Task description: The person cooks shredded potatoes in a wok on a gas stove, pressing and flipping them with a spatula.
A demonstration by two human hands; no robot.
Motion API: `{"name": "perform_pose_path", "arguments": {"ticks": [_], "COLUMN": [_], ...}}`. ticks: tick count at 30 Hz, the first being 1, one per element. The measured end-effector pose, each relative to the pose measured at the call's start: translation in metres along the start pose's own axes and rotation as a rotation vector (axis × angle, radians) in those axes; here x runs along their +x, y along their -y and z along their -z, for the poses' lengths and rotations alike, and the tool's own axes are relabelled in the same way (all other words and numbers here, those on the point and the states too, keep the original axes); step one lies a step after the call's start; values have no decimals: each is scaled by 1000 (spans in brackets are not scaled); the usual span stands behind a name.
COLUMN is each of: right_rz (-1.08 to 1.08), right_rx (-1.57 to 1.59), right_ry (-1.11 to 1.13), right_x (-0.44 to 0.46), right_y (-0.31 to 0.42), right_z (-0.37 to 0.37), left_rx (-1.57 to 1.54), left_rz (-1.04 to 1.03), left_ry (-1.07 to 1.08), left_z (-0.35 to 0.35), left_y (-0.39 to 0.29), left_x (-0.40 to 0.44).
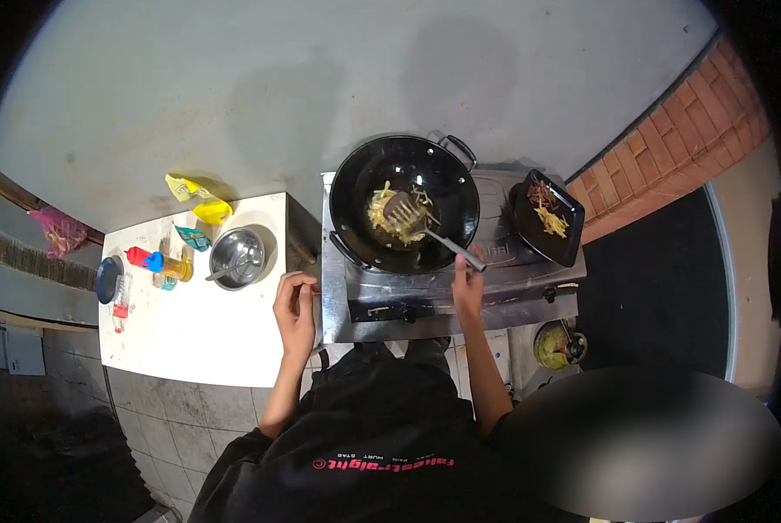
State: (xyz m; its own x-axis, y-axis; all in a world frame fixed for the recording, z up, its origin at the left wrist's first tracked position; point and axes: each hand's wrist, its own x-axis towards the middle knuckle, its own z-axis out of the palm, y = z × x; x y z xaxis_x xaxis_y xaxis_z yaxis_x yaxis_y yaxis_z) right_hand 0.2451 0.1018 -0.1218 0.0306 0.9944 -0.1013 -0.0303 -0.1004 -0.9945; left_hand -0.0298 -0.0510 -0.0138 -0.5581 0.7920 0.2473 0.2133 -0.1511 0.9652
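A black wok (355,174) with two loop handles sits on the metal gas stove (512,279). Pale yellow shredded food (380,209), possibly potato strips, lies in its bottom. My right hand (467,289) is wrapped round the grey handle of a slotted spatula (447,244), whose head rests among the shreds. My left hand (294,315) is beside the stove's left edge, over the right side of the white table (207,340). Its fingers are loosely bent, a little apart from the thumb, and nothing shows in them.
A black plate (545,247) with red and yellow shreds sits on the stove's right side. On the table are a steel bowl (236,253) with a spoon, several bottles, and a yellow packet (212,211). A green gas cylinder (554,345) stands below right, near a brick edge (660,157).
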Motion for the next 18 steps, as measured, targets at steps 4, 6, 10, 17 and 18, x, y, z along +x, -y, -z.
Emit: {"name": "perform_pose_path", "arguments": {"ticks": [4,6,10,17,18], "right_rz": [229,348,537,741,736], "right_rx": [-168,-233,-555,-554,-557], "right_ry": [-127,-199,-164,183,185], "right_x": [2,1,-1,-4,-8], "right_y": [3,14,48,121,129], "right_z": [-5,-7,-10,-30,-32], "left_rx": [-8,-17,-36,-75,-79], "left_rz": [-6,-13,16,31,25], "left_ry": [6,14,34,42,46], "left_z": [2,3,4,3,3], "left_y": [0,7,13,12,14], "left_x": [9,13,18,28,29]}}
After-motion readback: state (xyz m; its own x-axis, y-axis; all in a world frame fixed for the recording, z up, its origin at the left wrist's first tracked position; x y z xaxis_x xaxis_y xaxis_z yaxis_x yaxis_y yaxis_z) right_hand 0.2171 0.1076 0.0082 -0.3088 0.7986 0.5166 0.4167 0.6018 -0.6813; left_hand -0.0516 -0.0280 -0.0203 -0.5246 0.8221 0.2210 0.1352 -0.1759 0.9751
